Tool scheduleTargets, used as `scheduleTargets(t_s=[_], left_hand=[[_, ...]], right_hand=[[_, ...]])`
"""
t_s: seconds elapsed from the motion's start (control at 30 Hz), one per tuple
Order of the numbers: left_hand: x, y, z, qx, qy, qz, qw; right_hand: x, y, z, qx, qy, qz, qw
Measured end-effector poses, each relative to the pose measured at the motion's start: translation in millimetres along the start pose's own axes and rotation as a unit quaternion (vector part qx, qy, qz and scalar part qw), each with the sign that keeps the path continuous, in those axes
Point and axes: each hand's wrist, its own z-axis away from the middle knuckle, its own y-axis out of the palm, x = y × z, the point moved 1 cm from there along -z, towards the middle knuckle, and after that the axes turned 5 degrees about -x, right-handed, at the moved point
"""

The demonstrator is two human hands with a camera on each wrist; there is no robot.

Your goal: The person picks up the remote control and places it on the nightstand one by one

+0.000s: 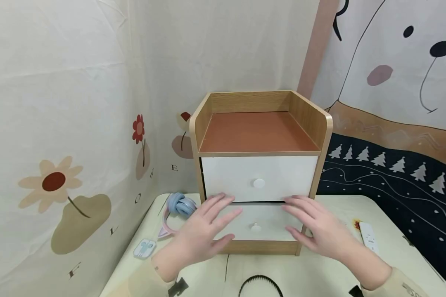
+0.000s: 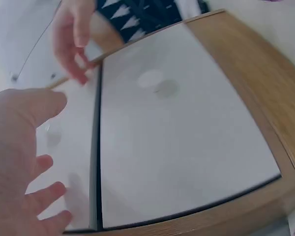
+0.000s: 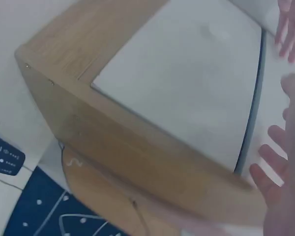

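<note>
A small wood-framed cabinet (image 1: 312,119) has two white drawers and an open tray top with a brown base. In the head view, the upper drawer (image 1: 230,175) and the lower drawer (image 1: 241,235) each carry a round white knob. My left hand (image 1: 200,233) is spread before the left part of the drawer fronts. On the other side, my right hand (image 1: 321,227) has its fingers extended toward the lower drawer's right part. Neither hand holds anything. In the left wrist view, the left fingers (image 2: 46,196) appear slightly off the lower drawer; whether any fingertip touches is unclear.
Left of the cabinet lie a blue knotted bundle (image 1: 181,205), a pink headband (image 1: 166,220) and a small clear-and-white case (image 1: 144,248). A black coiled band (image 1: 260,277) lies near the front. A white power strip (image 1: 368,236) rests at right. Printed curtains (image 1: 78,123) stand behind.
</note>
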Motion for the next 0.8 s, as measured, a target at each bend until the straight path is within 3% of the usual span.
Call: scheduleTargets(t_s=[0.13, 0.3, 0.37, 0.53, 0.67, 0.73, 0.8], left_hand=[[6.1, 1.0, -1.6, -0.102, -0.038, 0.015, 0.9940], [8.0, 4.7, -2.1, -0.211, -0.114, 0.005, 0.9708], [8.9, 7.2, -1.3, -0.239, -0.143, 0.006, 0.9603], [13.5, 11.8, 0.0, -0.276, -0.200, 0.006, 0.9401], [16.7, 14.4, 2.0, -0.274, -0.242, 0.024, 0.9303], [18.2, 15.5, 3.1, -0.268, -0.265, 0.039, 0.9256], [19.1, 16.0, 3.6, -0.262, -0.283, 0.047, 0.9215]], right_hand=[[-11.7, -1.8, 7.6, -0.096, 0.017, 0.016, 0.9952], [-23.1, -0.3, 30.2, -0.191, 0.058, 0.040, 0.9790], [-28.2, 0.3, 44.4, -0.207, 0.102, 0.053, 0.9715], [-40.0, -1.9, 87.3, -0.188, 0.252, 0.084, 0.9455], [-44.9, -4.5, 119.5, -0.142, 0.384, 0.123, 0.9040], [-47.6, -6.8, 134.9, -0.103, 0.457, 0.139, 0.8727], [-50.1, -8.9, 149.0, -0.060, 0.527, 0.144, 0.8353]])
